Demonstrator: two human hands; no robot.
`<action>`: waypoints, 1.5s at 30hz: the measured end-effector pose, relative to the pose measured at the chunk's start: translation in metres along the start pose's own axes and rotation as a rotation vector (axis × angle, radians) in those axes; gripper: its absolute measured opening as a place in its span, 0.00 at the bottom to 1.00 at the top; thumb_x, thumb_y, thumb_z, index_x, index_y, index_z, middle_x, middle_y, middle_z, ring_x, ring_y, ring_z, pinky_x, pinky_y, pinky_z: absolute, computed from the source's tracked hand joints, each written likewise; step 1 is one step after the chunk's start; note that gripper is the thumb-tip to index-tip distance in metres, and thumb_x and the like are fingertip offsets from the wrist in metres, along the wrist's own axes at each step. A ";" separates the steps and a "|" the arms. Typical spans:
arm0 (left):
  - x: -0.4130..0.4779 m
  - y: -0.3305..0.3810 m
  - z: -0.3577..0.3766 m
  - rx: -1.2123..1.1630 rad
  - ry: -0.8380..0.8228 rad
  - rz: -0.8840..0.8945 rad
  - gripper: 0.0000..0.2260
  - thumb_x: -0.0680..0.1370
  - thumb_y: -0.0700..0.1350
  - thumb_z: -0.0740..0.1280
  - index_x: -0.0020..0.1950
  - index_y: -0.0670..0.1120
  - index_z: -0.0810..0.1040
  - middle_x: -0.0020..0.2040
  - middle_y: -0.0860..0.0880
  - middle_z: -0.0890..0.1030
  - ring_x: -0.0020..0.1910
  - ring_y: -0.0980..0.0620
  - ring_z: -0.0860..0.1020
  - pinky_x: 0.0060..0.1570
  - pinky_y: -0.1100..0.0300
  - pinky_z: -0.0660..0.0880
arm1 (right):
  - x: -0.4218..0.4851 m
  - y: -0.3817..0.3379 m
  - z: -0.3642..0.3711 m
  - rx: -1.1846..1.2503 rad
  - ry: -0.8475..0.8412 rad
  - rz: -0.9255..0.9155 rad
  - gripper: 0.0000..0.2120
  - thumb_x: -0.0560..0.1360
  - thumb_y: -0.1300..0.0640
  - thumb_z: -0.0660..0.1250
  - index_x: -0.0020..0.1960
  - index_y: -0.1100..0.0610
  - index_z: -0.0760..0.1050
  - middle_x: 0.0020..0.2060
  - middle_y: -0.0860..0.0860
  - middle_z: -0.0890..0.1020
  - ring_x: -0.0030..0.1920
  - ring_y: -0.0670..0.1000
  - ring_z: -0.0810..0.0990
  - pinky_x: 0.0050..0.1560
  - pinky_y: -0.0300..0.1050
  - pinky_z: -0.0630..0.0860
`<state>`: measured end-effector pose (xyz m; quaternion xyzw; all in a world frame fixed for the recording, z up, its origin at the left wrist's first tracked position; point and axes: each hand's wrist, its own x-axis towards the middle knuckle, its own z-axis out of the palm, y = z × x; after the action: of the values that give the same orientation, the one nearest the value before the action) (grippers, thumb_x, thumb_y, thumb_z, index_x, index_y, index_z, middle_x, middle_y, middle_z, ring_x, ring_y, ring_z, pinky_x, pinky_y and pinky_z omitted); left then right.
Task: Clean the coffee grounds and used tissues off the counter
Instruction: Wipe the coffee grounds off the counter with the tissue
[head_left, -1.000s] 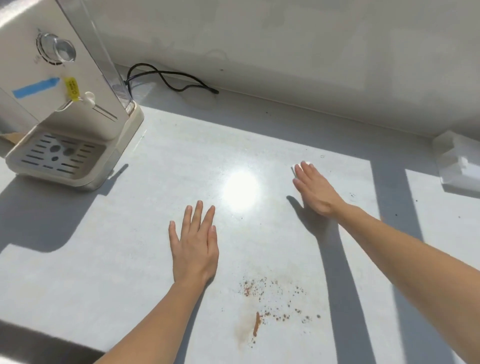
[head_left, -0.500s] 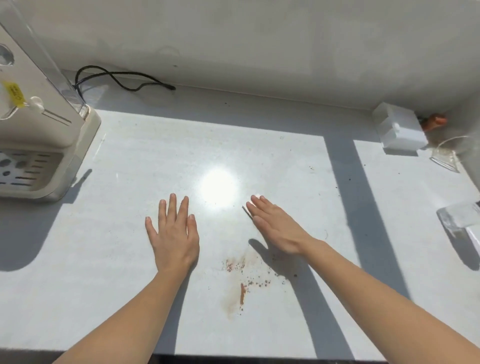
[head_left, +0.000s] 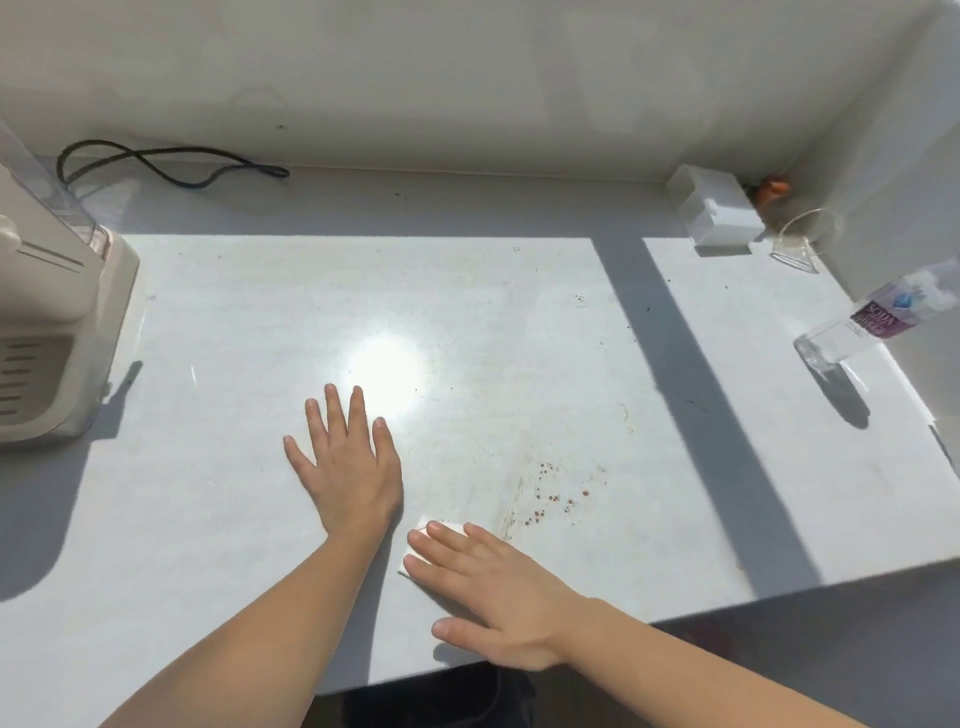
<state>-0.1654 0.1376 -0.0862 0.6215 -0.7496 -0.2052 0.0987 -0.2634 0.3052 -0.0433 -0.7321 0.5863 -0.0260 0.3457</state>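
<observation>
Brown coffee grounds (head_left: 545, 493) lie scattered on the white counter (head_left: 467, 312), with a faint brown smear beside them near the front edge. My right hand (head_left: 498, 597) lies flat, pressing a small white tissue (head_left: 444, 527) onto the counter just left of the grounds; only the tissue's edges show past my fingers. My left hand (head_left: 348, 467) rests flat on the counter with fingers spread, holding nothing, just behind and left of the right hand.
A coffee machine (head_left: 47, 338) stands at the left edge, with a black cable (head_left: 171, 161) along the back wall. A white box (head_left: 717, 213), a tipped clear cup (head_left: 802, 239) and a water bottle (head_left: 883, 317) sit at the right. The counter's front edge runs just below my right hand.
My right hand has dragged the tissue from the far middle of the counter toward the front edge, across the grounds. Fewer grounds remain. My left hand stayed put; the view turned right.
</observation>
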 end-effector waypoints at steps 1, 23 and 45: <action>0.000 0.000 0.000 -0.001 -0.003 0.001 0.23 0.81 0.53 0.45 0.77 0.54 0.53 0.79 0.53 0.48 0.78 0.52 0.43 0.74 0.44 0.37 | -0.001 -0.007 0.004 -0.002 -0.001 0.002 0.29 0.82 0.42 0.48 0.79 0.50 0.45 0.79 0.46 0.42 0.76 0.42 0.33 0.74 0.44 0.31; 0.002 0.001 0.002 0.005 0.019 -0.018 0.23 0.81 0.55 0.48 0.77 0.56 0.55 0.79 0.55 0.50 0.78 0.55 0.44 0.74 0.45 0.37 | 0.080 0.098 -0.095 0.238 0.183 0.187 0.26 0.83 0.44 0.47 0.78 0.50 0.51 0.72 0.45 0.69 0.76 0.38 0.45 0.77 0.45 0.41; 0.002 0.002 -0.001 -0.020 0.032 -0.014 0.23 0.80 0.56 0.50 0.76 0.55 0.58 0.79 0.54 0.53 0.78 0.54 0.46 0.74 0.44 0.40 | 0.047 0.044 -0.021 -0.055 0.075 -0.139 0.27 0.80 0.39 0.50 0.74 0.52 0.59 0.78 0.49 0.55 0.78 0.45 0.43 0.75 0.46 0.35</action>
<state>-0.1674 0.1361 -0.0848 0.6292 -0.7413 -0.2031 0.1155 -0.2953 0.2504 -0.0681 -0.7788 0.5473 -0.0612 0.3004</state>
